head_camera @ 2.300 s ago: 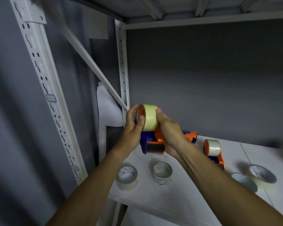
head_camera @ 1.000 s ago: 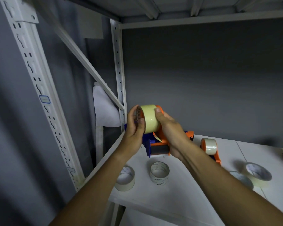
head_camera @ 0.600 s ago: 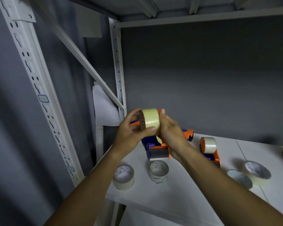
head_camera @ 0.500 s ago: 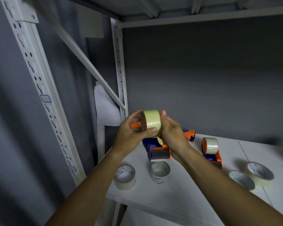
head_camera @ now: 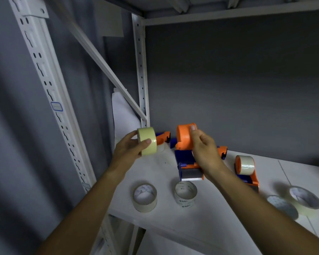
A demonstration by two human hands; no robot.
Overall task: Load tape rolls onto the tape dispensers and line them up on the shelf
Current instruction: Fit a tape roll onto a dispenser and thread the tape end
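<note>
Holding a pale yellow tape roll (head_camera: 147, 141) off to the left of the dispenser, the left hand (head_camera: 130, 151) has its fingers curled behind the roll and its thumb pressed across the front face, so the roll sits pinched in the air above the white shelf (head_camera: 166, 219). Just beside it, apart from the roll, the right hand (head_camera: 203, 151) grips an orange and blue tape dispenser (head_camera: 185, 153), fingers wrapped round its body with the tips resting on the bare orange hub, the toothed blade end pointing toward the viewer. Behind the roll a second dispenser (head_camera: 163, 138) peeks out at the back left corner, mostly hidden. To the right, a loaded dispenser (head_camera: 246, 169) stands on the shelf with a whitish roll on its hub. Near the front edge two loose rolls (head_camera: 145, 197) (head_camera: 185, 196) stand side by side, and farther right two more rolls (head_camera: 282, 206) (head_camera: 305, 199) lie flat, touching each other. A white perforated upright (head_camera: 141, 70) rises at the back left.
</note>
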